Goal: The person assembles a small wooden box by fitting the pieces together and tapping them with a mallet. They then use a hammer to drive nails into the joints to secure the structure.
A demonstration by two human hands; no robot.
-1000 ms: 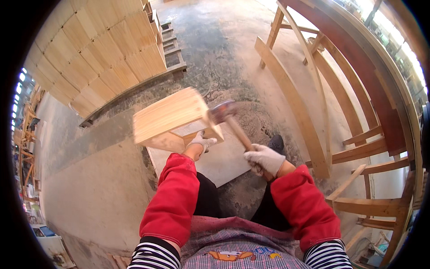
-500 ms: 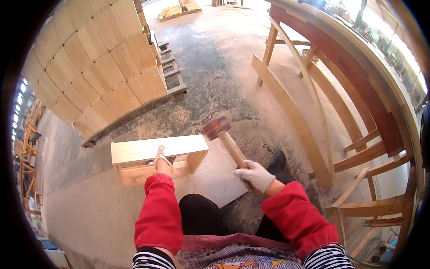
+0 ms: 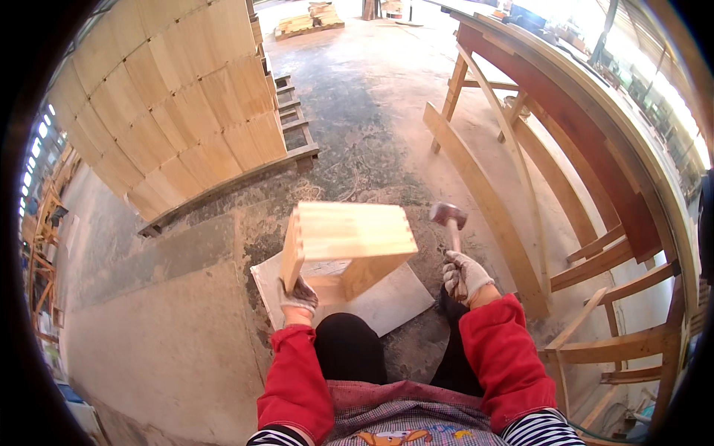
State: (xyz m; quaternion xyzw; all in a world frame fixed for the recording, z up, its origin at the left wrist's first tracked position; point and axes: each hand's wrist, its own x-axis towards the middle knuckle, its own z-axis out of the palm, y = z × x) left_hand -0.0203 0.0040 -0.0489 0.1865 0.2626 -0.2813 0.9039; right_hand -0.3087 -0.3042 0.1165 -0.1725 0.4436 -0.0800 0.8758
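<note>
A pale wooden box frame [image 3: 353, 229] with finger-jointed corners is held over a light flat sheet [image 3: 390, 316] on the floor, its hollow side partly facing me. My left hand [image 3: 300, 294], in a stained work glove, is closed around the lower end of its left panel. To the right of the frame, my gloved right hand [image 3: 465, 277] grips the wooden handle of a mallet [image 3: 448, 215]. The mallet's dark reddish head points up and away from me, apart from the wood.
A tall stack of pale wooden boxes [image 3: 175, 104] stands on a pallet [image 3: 303, 152] at the far left. On the right, a long wooden workbench [image 3: 639, 215] has a plank [image 3: 483, 201] leaning by it. More lumber [image 3: 309, 22] lies far ahead.
The box frame has moved right and been turned, so a jointed face is now on top. My left hand has shifted from its top to its left end. The mallet has swung right, away from the frame.
</note>
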